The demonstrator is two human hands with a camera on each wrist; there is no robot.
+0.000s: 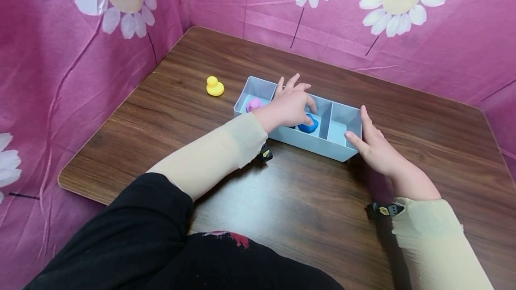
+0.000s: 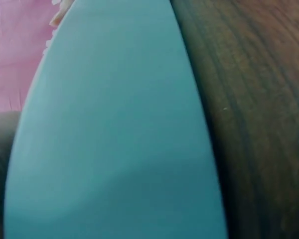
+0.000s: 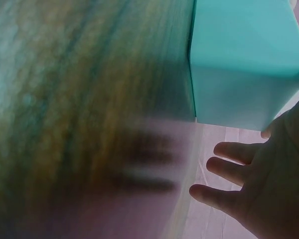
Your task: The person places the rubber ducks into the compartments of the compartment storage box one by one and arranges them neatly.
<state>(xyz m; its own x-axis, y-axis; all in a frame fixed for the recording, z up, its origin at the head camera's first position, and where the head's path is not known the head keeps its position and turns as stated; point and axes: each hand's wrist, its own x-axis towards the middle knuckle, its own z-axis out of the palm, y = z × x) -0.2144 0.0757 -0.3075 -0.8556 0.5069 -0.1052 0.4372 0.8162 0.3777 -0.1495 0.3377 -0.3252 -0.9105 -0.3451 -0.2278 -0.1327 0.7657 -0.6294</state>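
Observation:
A pale blue-grey divided box [image 1: 308,143] lies at an angle across the table. My left hand [image 1: 288,107] reaches over its near wall, thumb and index finger pinching a small blue rounded toy [image 1: 307,127] in a compartment left of the right-end one. The other left fingers are spread above the box. At the box's right end, my right hand [image 1: 379,149] touches it with straight fingers, thumb over the near corner. In the right wrist view, its fingers [image 3: 226,172] stretch out beside the end wall. A pink toy [image 1: 253,104] sits in the left-end compartment, partly behind my left wrist.
A yellow rubber duck [image 1: 214,87] stands on the brown wooden table [image 1: 242,200], left of the box. Pink cloth [image 1: 258,17] with large daisies hangs behind and along the left side. The box's long wall [image 2: 109,119] fills most of the left wrist view.

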